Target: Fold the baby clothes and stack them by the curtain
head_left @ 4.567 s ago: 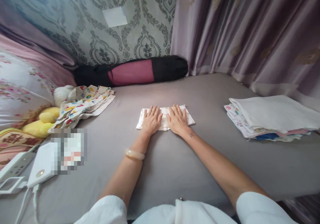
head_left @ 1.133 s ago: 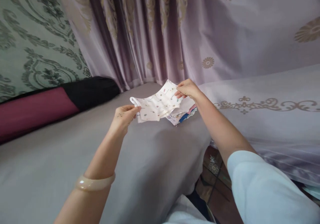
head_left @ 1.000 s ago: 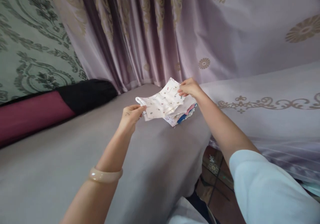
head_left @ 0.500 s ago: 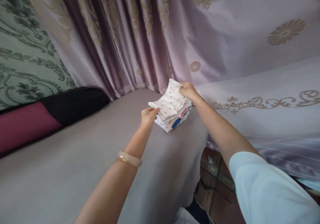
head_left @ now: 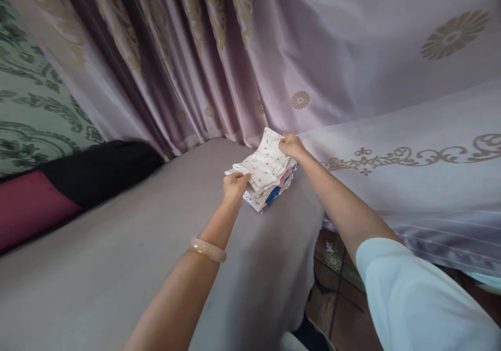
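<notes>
A folded white cloth [head_left: 267, 158] with small printed figures lies across the top of a pile of folded cloths [head_left: 273, 194], whose white, pink and blue edges show at the front. My left hand [head_left: 236, 185] pinches the cloth's near left corner between thumb and fingers. At the far right edge, my right hand [head_left: 291, 145] grips the same cloth, its fingers closed. A pale bangle [head_left: 208, 250] circles my left wrist. The exact kind of cloth cannot be made out.
The pile rests on a grey-covered bed or couch [head_left: 164, 257]. Purple curtains [head_left: 230, 69] with gold patterns hang right behind it. A black and maroon cushion-like object [head_left: 97, 176] lies along the left wall. Past the right edge, tiled floor [head_left: 344, 309] shows.
The white cloth has come down flatter onto the pile, its near left edge lower, with both hands still holding it. My view has shifted slightly to the right.
</notes>
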`<action>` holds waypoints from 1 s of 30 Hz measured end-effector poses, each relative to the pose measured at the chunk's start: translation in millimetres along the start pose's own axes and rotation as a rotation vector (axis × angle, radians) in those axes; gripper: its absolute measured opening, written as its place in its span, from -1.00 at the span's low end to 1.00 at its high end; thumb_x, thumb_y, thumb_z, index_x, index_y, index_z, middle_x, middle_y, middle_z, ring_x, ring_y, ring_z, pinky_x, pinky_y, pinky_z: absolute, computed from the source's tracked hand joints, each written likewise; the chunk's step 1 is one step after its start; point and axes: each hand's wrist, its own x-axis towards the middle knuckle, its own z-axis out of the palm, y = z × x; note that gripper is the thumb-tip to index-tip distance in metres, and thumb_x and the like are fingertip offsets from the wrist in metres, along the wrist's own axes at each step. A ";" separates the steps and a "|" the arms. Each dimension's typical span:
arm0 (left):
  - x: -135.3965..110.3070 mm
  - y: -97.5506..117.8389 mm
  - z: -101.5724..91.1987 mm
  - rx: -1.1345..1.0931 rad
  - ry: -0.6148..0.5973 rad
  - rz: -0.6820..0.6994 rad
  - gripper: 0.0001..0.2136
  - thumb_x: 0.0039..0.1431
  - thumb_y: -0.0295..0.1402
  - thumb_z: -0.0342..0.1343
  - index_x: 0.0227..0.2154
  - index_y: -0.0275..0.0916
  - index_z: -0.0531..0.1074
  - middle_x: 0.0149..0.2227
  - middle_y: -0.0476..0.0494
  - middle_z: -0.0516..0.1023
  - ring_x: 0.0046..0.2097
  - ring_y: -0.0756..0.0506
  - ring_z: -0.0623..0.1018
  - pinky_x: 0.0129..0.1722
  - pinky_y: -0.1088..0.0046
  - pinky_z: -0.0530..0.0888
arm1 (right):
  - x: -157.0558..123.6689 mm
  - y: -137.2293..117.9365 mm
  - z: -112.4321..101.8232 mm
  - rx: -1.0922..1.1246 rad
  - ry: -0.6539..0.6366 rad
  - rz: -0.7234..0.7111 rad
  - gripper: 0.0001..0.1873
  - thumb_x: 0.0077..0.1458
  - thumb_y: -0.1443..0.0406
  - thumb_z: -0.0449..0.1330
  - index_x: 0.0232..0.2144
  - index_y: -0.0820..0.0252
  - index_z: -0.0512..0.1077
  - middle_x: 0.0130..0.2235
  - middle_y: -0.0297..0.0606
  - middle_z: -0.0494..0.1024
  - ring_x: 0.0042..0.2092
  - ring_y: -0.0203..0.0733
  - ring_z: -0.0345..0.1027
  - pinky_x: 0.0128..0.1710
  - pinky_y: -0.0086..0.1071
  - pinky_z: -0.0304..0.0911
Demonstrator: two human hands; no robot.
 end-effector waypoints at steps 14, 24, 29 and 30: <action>-10.7 -20.0 -13.2 -0.049 -0.064 0.025 -0.81 -0.03 -0.27 0.16 -0.57 -0.31 0.44 -0.54 -0.09 0.53 -0.61 0.09 0.29 -0.57 0.54 0.22 | 6.5 14.6 23.7 0.015 -0.051 0.021 -0.54 0.11 0.41 0.06 0.07 0.35 0.42 -0.04 -0.01 0.58 0.05 -0.03 0.43 0.01 -0.36 0.30; -44.2 -49.7 -109.3 0.071 -0.009 -0.064 -0.62 -0.22 -0.09 0.20 -0.40 -0.33 0.49 -0.47 -0.16 0.59 -0.52 0.03 0.36 -0.51 0.51 0.26 | 8.9 13.6 45.0 -0.069 -0.103 -0.068 -0.48 0.22 0.33 -0.02 0.21 0.33 0.29 0.11 -0.01 0.48 0.14 -0.02 0.34 0.12 -0.29 0.20; -74.5 -74.7 -184.4 0.218 0.042 -0.229 -0.41 -0.31 0.10 0.24 -0.29 -0.32 0.51 -0.39 -0.20 0.63 -0.45 -0.04 0.45 -0.44 0.46 0.34 | 7.6 11.3 57.8 -0.115 -0.129 -0.095 -0.51 0.30 0.18 -0.11 0.16 0.23 0.33 0.17 -0.01 0.42 0.23 0.07 0.19 0.23 -0.02 0.02; -83.0 -81.1 -200.1 0.248 0.044 -0.269 -0.38 -0.31 0.12 0.25 -0.27 -0.30 0.51 -0.37 -0.20 0.64 -0.43 -0.06 0.48 -0.43 0.45 0.36 | 6.6 11.7 60.6 -0.123 -0.138 -0.094 -0.50 0.32 0.16 -0.16 0.15 0.20 0.33 0.21 -0.04 0.37 0.26 0.08 0.14 0.24 0.05 -0.03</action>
